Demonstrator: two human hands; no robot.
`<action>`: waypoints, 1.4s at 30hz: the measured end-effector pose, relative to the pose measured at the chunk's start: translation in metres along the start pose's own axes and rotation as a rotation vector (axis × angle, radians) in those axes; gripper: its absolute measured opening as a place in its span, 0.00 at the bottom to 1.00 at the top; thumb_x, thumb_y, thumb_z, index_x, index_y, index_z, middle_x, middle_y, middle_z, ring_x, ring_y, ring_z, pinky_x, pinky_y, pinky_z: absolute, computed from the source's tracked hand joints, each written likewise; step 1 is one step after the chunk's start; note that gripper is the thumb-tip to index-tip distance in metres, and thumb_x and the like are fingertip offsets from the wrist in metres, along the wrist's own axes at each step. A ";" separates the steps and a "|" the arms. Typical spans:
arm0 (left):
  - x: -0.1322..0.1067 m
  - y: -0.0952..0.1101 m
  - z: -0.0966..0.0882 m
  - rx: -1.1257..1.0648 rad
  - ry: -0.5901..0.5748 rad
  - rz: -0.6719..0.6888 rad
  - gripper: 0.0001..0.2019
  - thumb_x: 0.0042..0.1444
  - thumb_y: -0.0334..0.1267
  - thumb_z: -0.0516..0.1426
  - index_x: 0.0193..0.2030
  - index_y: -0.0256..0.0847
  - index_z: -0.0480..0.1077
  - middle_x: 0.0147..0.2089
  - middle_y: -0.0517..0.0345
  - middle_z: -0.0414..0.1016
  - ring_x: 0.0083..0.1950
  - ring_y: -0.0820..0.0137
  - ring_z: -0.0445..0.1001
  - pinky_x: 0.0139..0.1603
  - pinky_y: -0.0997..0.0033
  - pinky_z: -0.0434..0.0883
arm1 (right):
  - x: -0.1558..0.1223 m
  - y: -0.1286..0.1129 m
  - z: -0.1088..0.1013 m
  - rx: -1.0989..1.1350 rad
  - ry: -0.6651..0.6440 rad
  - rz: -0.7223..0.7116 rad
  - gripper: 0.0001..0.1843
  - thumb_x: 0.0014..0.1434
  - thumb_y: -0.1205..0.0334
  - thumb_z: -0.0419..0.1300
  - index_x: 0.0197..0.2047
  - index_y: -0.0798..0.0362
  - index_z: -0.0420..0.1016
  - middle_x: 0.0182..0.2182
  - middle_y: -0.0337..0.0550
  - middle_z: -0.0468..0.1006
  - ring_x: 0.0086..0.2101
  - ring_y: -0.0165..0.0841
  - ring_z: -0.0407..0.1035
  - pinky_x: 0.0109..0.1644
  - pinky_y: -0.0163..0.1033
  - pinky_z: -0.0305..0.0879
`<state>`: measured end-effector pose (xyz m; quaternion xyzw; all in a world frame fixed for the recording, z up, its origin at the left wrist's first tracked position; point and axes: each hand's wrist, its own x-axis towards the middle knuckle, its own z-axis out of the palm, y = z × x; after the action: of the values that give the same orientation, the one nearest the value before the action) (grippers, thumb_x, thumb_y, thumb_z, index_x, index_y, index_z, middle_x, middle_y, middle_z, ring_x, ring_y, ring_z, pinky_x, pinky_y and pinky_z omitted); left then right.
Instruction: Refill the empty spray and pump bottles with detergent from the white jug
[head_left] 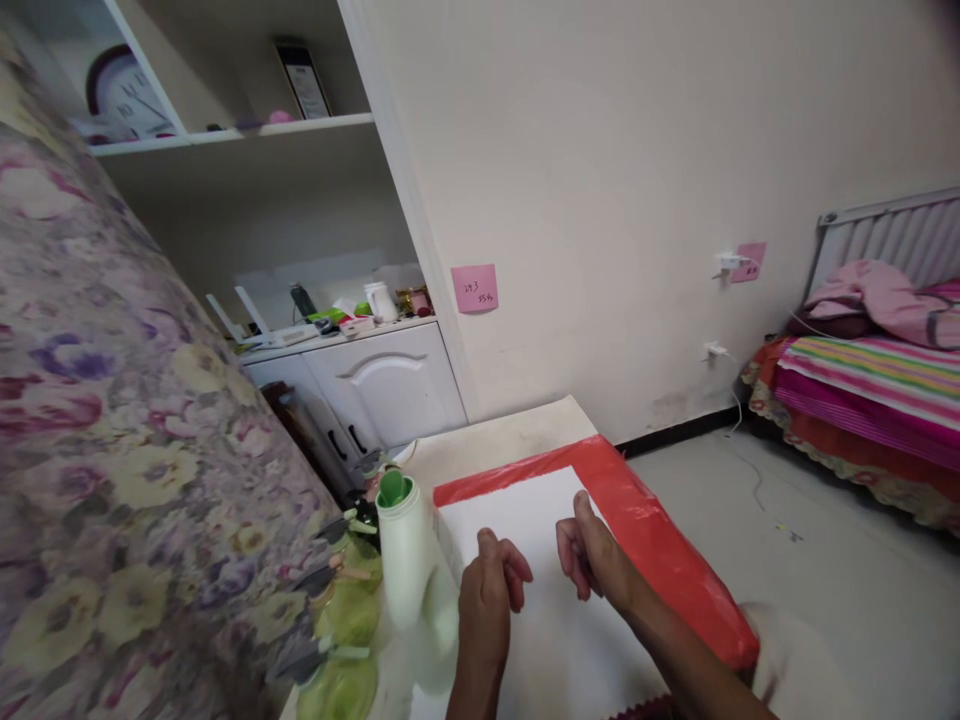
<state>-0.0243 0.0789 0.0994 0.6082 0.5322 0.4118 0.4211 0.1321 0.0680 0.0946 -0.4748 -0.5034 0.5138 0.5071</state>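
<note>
Above a white sheet (pixel 532 500) that lies on a red covering (pixel 645 520), my two hands face each other, a gap between them. My left hand (pixel 491 590) has its thumb raised and its fingers curled in loosely, with nothing seen in them. In the same pose, my right hand (pixel 592 555) also shows nothing in its bent fingers. Just left of my left hand stands a pale green bottle (pixel 405 550) with a green inner spout. Beside that bottle are several yellow-green spray bottles (pixel 349 610), partly overlapping one another.
The white table (pixel 517 428) stands against a wall with a pink note (pixel 475 289). A floral curtain (pixel 112 430) fills the left side. Behind it are shelves and a white cabinet (pixel 390 385). A bed (pixel 877 380) stands at the right; a thin cable (pixel 754 475) runs over the floor.
</note>
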 end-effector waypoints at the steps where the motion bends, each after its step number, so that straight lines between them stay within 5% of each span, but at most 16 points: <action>1: 0.001 -0.002 0.001 -0.003 -0.001 -0.010 0.39 0.58 0.64 0.29 0.16 0.41 0.67 0.10 0.60 0.60 0.17 0.71 0.59 0.25 0.70 0.56 | 0.001 0.003 0.000 -0.013 0.003 0.019 0.44 0.58 0.30 0.25 0.13 0.53 0.62 0.04 0.34 0.58 0.10 0.23 0.50 0.20 0.31 0.50; 19: 0.004 -0.013 0.002 -0.017 -0.028 -0.037 0.39 0.58 0.63 0.29 0.17 0.41 0.68 0.11 0.60 0.61 0.17 0.71 0.60 0.25 0.70 0.56 | 0.001 0.014 0.000 -0.012 0.005 0.020 0.43 0.60 0.32 0.26 0.14 0.53 0.63 0.05 0.34 0.58 0.11 0.23 0.50 0.21 0.30 0.50; 24: -0.009 -0.008 0.004 -0.037 -0.036 0.011 0.30 0.61 0.58 0.41 0.20 0.40 0.68 0.12 0.63 0.61 0.19 0.72 0.60 0.25 0.72 0.57 | -0.004 0.014 0.000 0.002 -0.006 0.001 0.38 0.63 0.36 0.35 0.15 0.53 0.63 0.05 0.33 0.59 0.12 0.25 0.56 0.22 0.31 0.53; 27: -0.027 -0.024 0.007 -0.044 -0.084 0.045 0.23 0.62 0.54 0.45 0.26 0.40 0.69 0.15 0.65 0.63 0.20 0.73 0.61 0.26 0.73 0.60 | -0.010 0.034 0.005 -0.030 -0.007 -0.015 0.30 0.62 0.40 0.45 0.19 0.53 0.64 0.08 0.31 0.61 0.14 0.25 0.58 0.20 0.30 0.52; 30: -0.050 -0.061 -0.003 -0.005 -0.093 -0.008 0.19 0.59 0.52 0.50 0.30 0.40 0.70 0.19 0.65 0.66 0.21 0.73 0.64 0.25 0.74 0.61 | -0.023 0.076 0.012 -0.099 -0.143 0.081 0.24 0.59 0.41 0.49 0.26 0.53 0.66 0.11 0.31 0.65 0.13 0.25 0.55 0.17 0.30 0.49; 32: -0.065 -0.092 -0.025 0.013 0.050 -0.082 0.18 0.55 0.54 0.53 0.36 0.40 0.70 0.22 0.64 0.69 0.21 0.72 0.67 0.24 0.73 0.63 | -0.034 0.109 0.016 -0.140 -0.226 0.185 0.21 0.54 0.41 0.54 0.28 0.52 0.64 0.14 0.32 0.69 0.14 0.25 0.56 0.18 0.30 0.51; 35: -0.085 -0.130 -0.076 0.074 0.534 -0.129 0.21 0.51 0.57 0.55 0.40 0.40 0.68 0.25 0.61 0.71 0.28 0.66 0.71 0.33 0.68 0.69 | -0.051 0.146 0.020 -0.164 -0.270 0.208 0.20 0.53 0.41 0.53 0.27 0.52 0.63 0.17 0.34 0.71 0.14 0.24 0.56 0.19 0.31 0.50; 37: -0.091 -0.147 -0.113 0.156 0.757 -0.131 0.24 0.48 0.58 0.56 0.43 0.41 0.68 0.37 0.54 0.74 0.38 0.61 0.74 0.43 0.61 0.71 | -0.059 0.156 0.023 -0.170 -0.294 0.214 0.20 0.53 0.41 0.53 0.26 0.51 0.62 0.17 0.33 0.69 0.15 0.25 0.56 0.19 0.32 0.49; 39: -0.090 -0.156 -0.142 0.224 0.907 -0.120 0.27 0.47 0.57 0.56 0.48 0.40 0.65 0.44 0.50 0.73 0.44 0.56 0.74 0.49 0.54 0.70 | -0.062 0.158 0.027 -0.169 -0.309 0.235 0.20 0.52 0.41 0.54 0.26 0.50 0.62 0.16 0.33 0.68 0.15 0.25 0.56 0.19 0.32 0.48; 42: -0.075 -0.163 -0.163 0.365 0.941 -0.093 0.32 0.46 0.55 0.56 0.54 0.37 0.62 0.53 0.41 0.69 0.54 0.49 0.69 0.56 0.48 0.65 | -0.062 0.156 0.032 -0.161 -0.326 0.249 0.19 0.52 0.43 0.54 0.26 0.50 0.62 0.16 0.32 0.67 0.15 0.25 0.56 0.20 0.32 0.49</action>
<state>-0.2351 0.0288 -0.0098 0.3960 0.7541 0.5224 0.0403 0.0957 0.0082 -0.0610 -0.4829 -0.5556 0.6007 0.3118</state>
